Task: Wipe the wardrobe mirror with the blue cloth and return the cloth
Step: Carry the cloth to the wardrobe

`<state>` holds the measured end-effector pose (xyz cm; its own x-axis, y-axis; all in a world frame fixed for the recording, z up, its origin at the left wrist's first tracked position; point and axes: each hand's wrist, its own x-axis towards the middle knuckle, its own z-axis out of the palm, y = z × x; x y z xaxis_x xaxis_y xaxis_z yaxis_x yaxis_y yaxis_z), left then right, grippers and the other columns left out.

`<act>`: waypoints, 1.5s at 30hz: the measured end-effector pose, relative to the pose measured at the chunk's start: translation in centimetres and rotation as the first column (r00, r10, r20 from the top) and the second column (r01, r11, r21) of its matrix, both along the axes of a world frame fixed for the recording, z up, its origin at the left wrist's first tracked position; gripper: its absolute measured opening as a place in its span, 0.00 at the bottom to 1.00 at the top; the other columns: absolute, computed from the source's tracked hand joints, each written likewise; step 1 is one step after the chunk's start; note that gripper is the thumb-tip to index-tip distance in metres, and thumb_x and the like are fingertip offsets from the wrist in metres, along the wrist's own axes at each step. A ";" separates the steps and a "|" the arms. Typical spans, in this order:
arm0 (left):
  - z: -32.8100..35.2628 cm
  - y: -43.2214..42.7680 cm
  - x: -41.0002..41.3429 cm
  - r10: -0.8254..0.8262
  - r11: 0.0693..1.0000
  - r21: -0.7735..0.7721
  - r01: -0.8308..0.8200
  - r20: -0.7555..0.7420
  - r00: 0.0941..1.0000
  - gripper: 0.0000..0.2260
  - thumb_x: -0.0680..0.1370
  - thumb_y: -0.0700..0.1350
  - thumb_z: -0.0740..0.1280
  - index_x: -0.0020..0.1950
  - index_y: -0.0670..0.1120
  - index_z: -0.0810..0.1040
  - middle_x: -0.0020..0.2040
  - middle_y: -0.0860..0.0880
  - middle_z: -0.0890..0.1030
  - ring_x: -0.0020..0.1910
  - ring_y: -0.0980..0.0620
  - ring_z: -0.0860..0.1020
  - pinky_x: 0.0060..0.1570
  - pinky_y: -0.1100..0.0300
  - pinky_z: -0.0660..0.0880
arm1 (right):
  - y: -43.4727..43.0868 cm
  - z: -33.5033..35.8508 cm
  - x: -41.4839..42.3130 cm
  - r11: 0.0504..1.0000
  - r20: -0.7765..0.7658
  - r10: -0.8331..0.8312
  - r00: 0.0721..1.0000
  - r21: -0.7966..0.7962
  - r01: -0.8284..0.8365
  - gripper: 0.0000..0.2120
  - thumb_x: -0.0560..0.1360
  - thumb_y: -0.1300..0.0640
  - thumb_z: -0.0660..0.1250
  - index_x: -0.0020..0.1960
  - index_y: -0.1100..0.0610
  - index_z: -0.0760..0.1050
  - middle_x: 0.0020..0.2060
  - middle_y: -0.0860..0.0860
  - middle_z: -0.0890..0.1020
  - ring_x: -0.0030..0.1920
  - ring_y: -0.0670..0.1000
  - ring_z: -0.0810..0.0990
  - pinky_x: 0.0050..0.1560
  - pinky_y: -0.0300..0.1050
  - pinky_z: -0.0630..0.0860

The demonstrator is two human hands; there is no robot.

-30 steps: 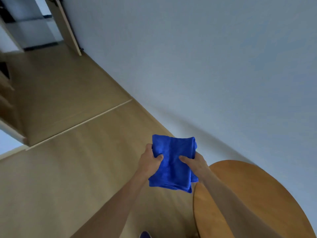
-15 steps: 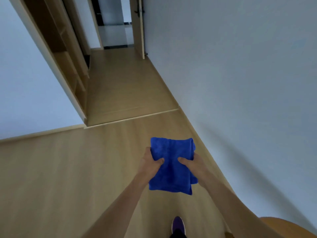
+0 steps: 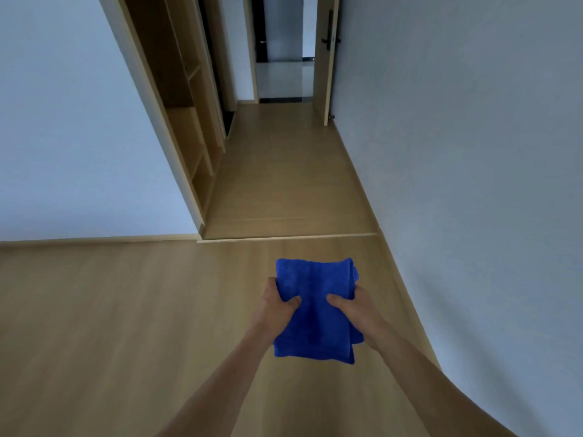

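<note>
The pale wooden floor [image 3: 126,310] ran ahead into a passage. The wardrobe [image 3: 186,127] stood open-shelved along its left side, ahead and left of the hands, so nearer the left one. I could see no mirror from here. The folded blue cloth [image 3: 315,323] hung before the body, well short of it. The left hand [image 3: 274,310] and right hand [image 3: 356,310] pinched its opposite edges, thumbs on top.

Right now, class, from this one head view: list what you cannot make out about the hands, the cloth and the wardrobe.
1. Head view: fingers of the left hand and right hand, hidden behind the blue cloth; only thumbs show.
2. Head view: any mirror; the wardrobe is seen side-on, its top cut off.
3. Head view: past the doorway, too dim.
</note>
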<state>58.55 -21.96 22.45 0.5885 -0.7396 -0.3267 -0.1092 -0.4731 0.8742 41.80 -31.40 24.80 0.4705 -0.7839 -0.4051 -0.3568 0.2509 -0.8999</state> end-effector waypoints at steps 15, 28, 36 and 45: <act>0.0 -11.2 3.6 0.074 0.997 0.023 -0.074 -0.039 0.996 0.14 0.78 0.46 0.71 0.60 0.50 0.70 0.52 0.55 0.78 0.48 0.55 0.78 0.40 0.60 0.75 | -12.5 -0.9 4.9 0.998 -0.018 0.031 0.999 0.064 -0.030 0.05 0.77 0.55 0.71 0.52 0.52 0.79 0.46 0.48 0.86 0.45 0.49 0.85 0.41 0.43 0.81; -2.9 -23.4 15.5 0.024 0.999 0.047 -0.019 -0.098 0.995 0.14 0.78 0.45 0.71 0.60 0.51 0.70 0.51 0.56 0.77 0.48 0.55 0.79 0.42 0.58 0.77 | -23.4 -2.1 16.0 0.994 -0.104 -0.016 0.994 0.109 0.027 0.10 0.77 0.55 0.71 0.57 0.56 0.78 0.50 0.52 0.86 0.50 0.54 0.85 0.53 0.54 0.83; -3.0 -29.0 22.2 0.015 1.000 0.020 -0.014 -0.092 0.996 0.12 0.79 0.44 0.70 0.56 0.53 0.69 0.52 0.55 0.78 0.50 0.53 0.79 0.47 0.53 0.79 | -29.0 -1.4 22.9 0.993 -0.107 -0.010 0.994 0.116 0.023 0.10 0.77 0.54 0.71 0.57 0.56 0.78 0.51 0.52 0.85 0.51 0.53 0.84 0.56 0.54 0.82; -3.7 -36.3 28.1 0.092 0.994 0.069 -0.088 -0.048 0.995 0.11 0.79 0.46 0.70 0.58 0.51 0.70 0.50 0.56 0.78 0.48 0.56 0.78 0.44 0.57 0.76 | -37.4 -1.9 29.5 0.990 -0.105 0.100 0.989 0.110 -0.088 0.10 0.79 0.55 0.68 0.57 0.58 0.78 0.52 0.55 0.85 0.52 0.55 0.84 0.59 0.58 0.81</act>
